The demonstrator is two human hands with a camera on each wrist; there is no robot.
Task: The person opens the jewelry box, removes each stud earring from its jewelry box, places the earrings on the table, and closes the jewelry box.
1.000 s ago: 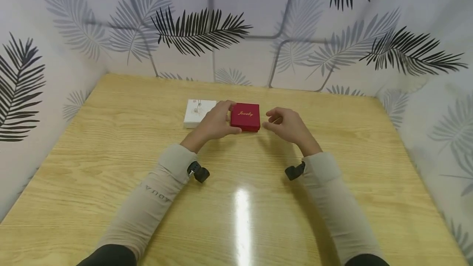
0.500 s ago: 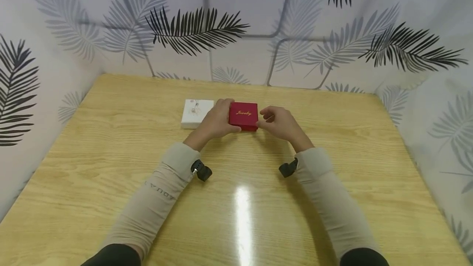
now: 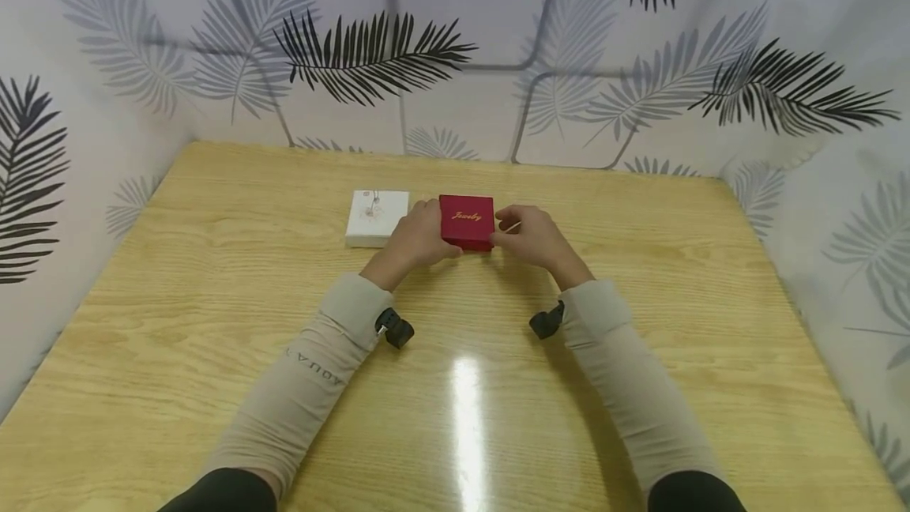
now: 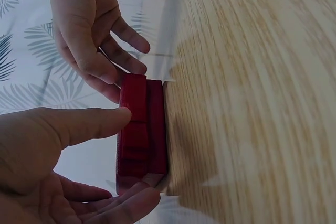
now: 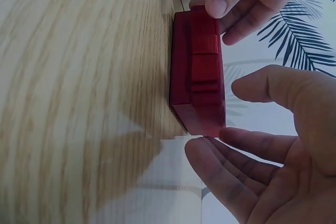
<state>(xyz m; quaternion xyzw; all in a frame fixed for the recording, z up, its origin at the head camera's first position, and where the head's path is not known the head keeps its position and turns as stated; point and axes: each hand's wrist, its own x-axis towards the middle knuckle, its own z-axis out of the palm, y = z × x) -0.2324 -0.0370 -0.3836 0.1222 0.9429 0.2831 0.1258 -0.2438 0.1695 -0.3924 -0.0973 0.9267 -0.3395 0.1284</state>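
A red jewelry box (image 3: 467, 217) with gold lettering on its lid rests on the table at the middle back. A red bow (image 5: 205, 59) shows on its front side in the right wrist view. My left hand (image 3: 415, 236) holds the box at its left end, the thumb (image 4: 113, 120) against the lid's front and the other fingers along the left side. On the right, my right hand (image 3: 532, 236) has its loosely bent fingers at the box's right side; its thumb (image 5: 252, 85) stands apart from the lid. The fingertips touch or nearly touch the right corner.
A white box (image 3: 373, 216) with a printed flower design lies just left of my left hand. The wooden table (image 3: 284, 275) ends at the back against a leaf-patterned cloth (image 3: 455, 46).
My right hand has moved left until its fingertips reach the box's right side. The left hand has stayed at the box's left end. The view has shifted slightly.
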